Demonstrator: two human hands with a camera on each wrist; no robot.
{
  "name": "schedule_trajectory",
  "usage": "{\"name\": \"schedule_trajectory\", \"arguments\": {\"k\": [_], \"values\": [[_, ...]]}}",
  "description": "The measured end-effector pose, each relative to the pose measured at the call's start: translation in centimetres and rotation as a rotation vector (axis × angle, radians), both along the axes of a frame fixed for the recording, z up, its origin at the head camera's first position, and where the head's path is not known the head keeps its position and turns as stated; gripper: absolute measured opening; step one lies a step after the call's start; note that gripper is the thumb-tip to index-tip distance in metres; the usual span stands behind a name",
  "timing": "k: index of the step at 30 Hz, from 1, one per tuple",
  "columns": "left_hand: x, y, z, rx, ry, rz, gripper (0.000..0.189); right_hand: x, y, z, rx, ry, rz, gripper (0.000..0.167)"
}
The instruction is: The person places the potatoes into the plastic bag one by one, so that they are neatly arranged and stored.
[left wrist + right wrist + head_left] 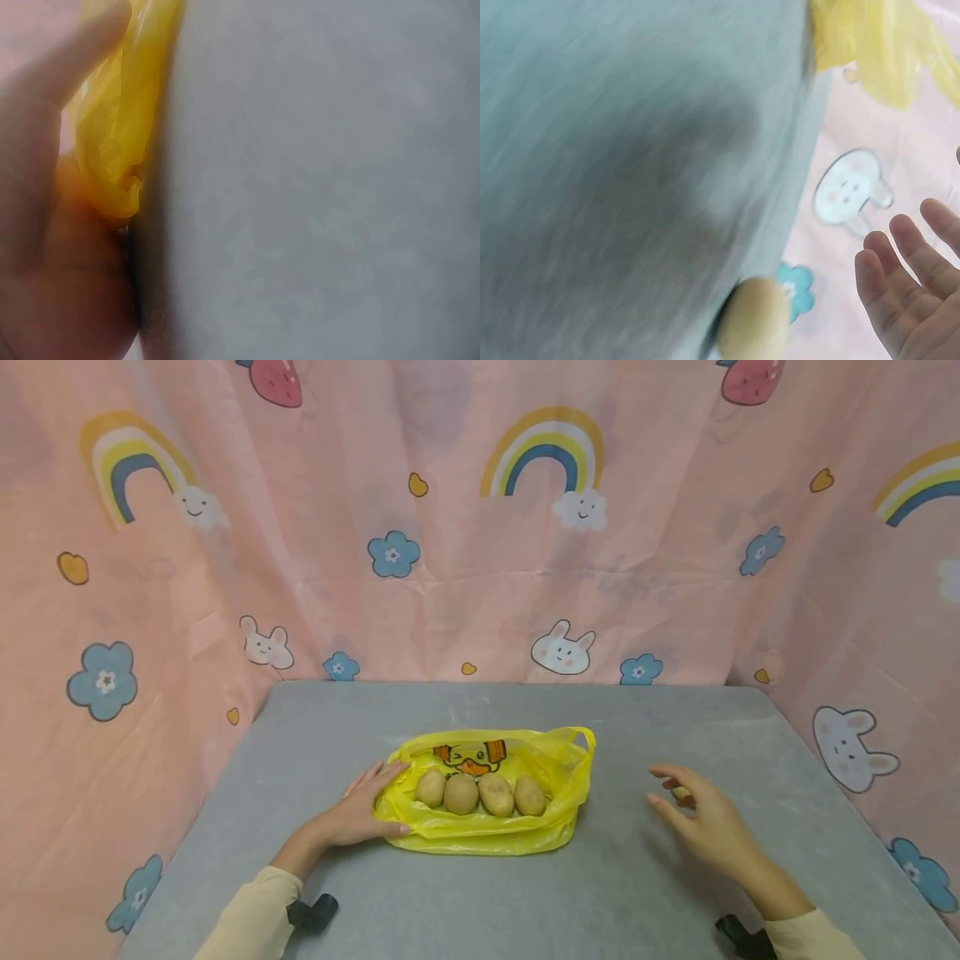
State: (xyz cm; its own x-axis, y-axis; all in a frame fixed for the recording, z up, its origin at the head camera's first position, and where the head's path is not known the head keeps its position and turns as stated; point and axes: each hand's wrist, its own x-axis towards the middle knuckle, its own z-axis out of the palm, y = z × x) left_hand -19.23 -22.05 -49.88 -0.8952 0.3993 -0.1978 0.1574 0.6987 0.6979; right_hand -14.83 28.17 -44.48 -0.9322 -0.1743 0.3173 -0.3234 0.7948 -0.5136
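Note:
A yellow plastic bag (495, 842) with a printed duck face lies on the table, its mouth spread wide. Several potatoes (496, 795) sit in a row inside it. My left hand (358, 806) rests against the bag's left end, thumb along the front side and fingers at the back, all fairly straight. The left wrist view shows the yellow plastic (124, 142) against the palm. To the right of the bag, my right hand (708, 827) hovers with spread fingers, holding nothing. Beyond it a single potato (754, 322) lies on the table, mostly hidden by the fingers in the head view.
The grey table (525, 910) runs back to a pink curtain (465, 610) printed with rainbows, rabbits and flowers. One handle loop (590, 742) of the bag stands up at its right end. Dark wrist straps (313, 913) show at both cream sleeves.

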Motion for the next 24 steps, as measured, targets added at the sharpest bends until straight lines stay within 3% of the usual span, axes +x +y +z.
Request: {"name": "schedule_trajectory", "arguments": {"k": [10, 16, 24], "values": [[0.0, -0.1, 0.0, 0.006, -0.001, -0.011, 0.103, -0.2, 3.6, -1.2, 0.031, -0.045, -0.062, 0.040], [-0.1, 0.0, 0.0, -0.001, 0.000, -0.012, 0.103, -0.5, 5.8, -2.1, 0.051, 0.005, -0.078, 0.039], [0.0, 0.0, 0.1, 0.001, -0.006, 0.004, 0.103, -1.0, 7.3, -2.3, 0.074, -0.033, -0.111, 0.043]]}}
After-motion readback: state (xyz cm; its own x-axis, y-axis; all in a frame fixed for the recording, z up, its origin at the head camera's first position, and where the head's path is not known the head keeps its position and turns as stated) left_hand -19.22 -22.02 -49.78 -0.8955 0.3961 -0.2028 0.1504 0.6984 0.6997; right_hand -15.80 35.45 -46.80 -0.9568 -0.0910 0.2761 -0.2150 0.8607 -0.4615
